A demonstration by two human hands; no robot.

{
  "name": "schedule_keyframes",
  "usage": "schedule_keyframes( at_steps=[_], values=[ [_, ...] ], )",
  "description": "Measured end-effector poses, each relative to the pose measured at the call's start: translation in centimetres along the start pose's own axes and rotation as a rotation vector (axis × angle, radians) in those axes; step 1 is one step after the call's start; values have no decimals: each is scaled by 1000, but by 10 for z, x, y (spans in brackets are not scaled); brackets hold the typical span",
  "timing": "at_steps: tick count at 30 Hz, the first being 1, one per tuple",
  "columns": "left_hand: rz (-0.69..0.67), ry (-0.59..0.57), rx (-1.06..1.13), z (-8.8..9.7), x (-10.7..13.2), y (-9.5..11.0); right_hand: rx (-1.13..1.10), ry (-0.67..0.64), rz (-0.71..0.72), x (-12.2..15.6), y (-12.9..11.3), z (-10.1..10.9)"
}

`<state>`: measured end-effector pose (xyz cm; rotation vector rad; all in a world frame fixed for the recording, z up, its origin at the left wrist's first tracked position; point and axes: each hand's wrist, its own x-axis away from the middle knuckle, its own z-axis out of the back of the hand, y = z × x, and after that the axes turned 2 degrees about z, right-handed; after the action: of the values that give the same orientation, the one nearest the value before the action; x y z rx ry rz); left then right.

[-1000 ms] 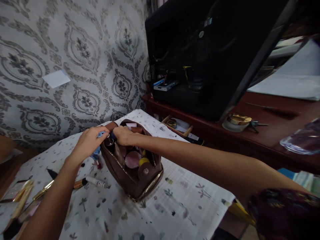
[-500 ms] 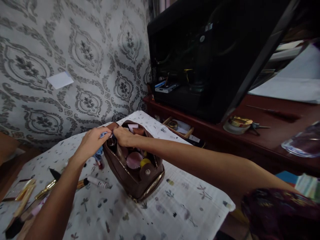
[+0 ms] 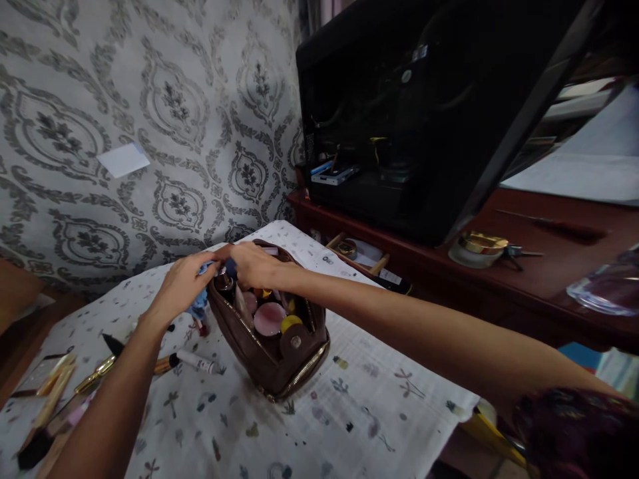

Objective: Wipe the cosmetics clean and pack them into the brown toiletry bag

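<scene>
Inspected brown bag (image 3: 244, 346), standing on printed tablecloth (image 3: 359, 406), zip undone and mouth gaping upward. Found left hand (image 3: 186, 281) half curled at the far left rim, beside a dark bottle (image 3: 224, 281) with a shiny collar; noted blue cloth (image 3: 198, 308) at and below the fingers, apparently pinched, though unable to confirm the hold. Found right hand (image 3: 258, 267) reaching across the mouth, fingers folded close to a dark blue item (image 3: 231, 268); cannot tell the contents of that grasp, if any. Logged inside the bag: pink round item (image 3: 269, 319) and yellow round item (image 3: 291, 324). Logged outside, just left of the bag: white tube (image 3: 196, 361).

Judged soft-walled, leather-like, moderately weighted by contents, liable to sag if lifted by one edge. Not considered slippery; possible breakage limited to bottle and pink round item. Best held by both long sides below the zip. Avoid lifting by the inner flap (image 3: 289, 343) alone, being likely to fold
</scene>
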<state>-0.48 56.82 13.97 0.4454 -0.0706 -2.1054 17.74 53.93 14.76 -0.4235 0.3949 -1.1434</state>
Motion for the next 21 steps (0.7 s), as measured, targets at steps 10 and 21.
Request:
schedule_keyframes(
  at_steps=[10,21],
  values=[
    [134,489,109,-8,65,11,-458,665,135,110,40,9],
    [326,358,217,-72,160,8,-691,849,-59,151,85,-66]
  ],
)
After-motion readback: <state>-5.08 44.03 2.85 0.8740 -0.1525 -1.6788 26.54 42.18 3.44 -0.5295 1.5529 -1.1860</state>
